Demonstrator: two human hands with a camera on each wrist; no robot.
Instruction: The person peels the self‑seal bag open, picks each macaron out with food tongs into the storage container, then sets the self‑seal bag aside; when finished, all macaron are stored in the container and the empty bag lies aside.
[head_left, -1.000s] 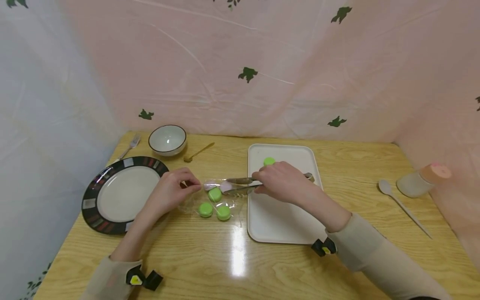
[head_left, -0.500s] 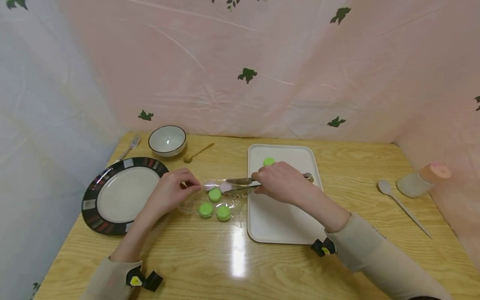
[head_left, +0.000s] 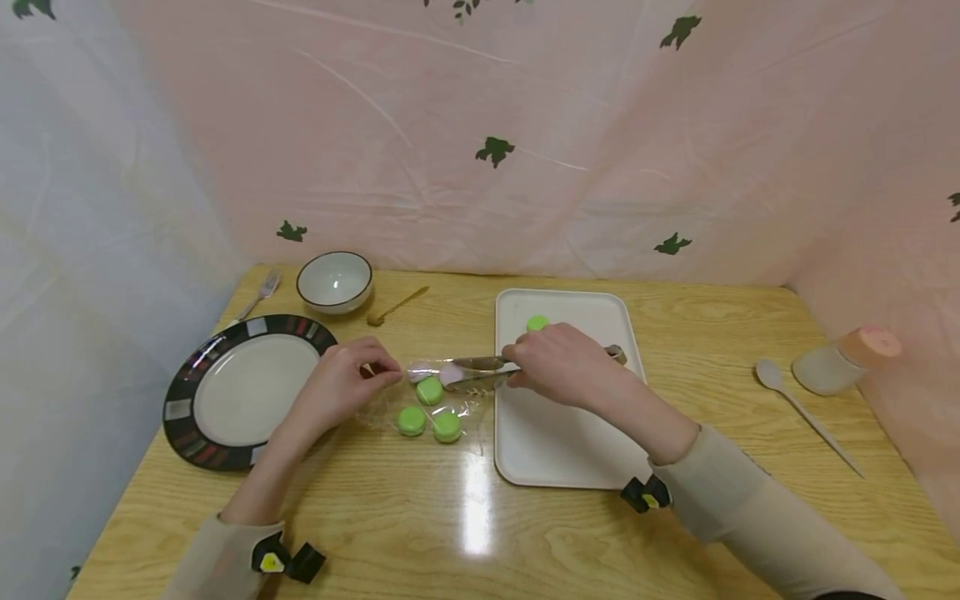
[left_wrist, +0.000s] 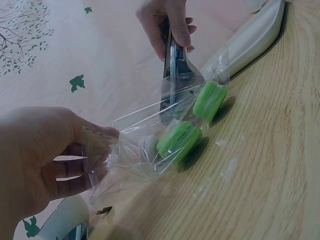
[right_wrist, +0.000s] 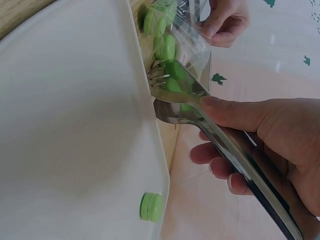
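My left hand (head_left: pixel 341 379) pinches the edge of a clear plastic bag (left_wrist: pixel 117 170) between thumb and fingers. Several green macarons (head_left: pixel 411 421) and pale purple ones (head_left: pixel 452 374) show in and through the film, beside the tray's left edge. In my right hand (head_left: pixel 566 362) are metal serving tongs (head_left: pixel 480 363), gripped along their arms. Their ends point left into the bag's mouth, around a pale purple macaron in the head view. One green macaron (right_wrist: pixel 151 206) rests on the white rectangular tray (head_left: pixel 570 442), just beyond my right hand.
Left of my left hand lies a dark-rimmed plate (head_left: pixel 180 408). Behind it are a bowl (head_left: pixel 335 279), a fork (head_left: pixel 267 285) and a small gold spoon (head_left: pixel 401 303). At the right are a grey spoon (head_left: pixel 802 408) and a tilted jar (head_left: pixel 828 371) with a pinkish lid.
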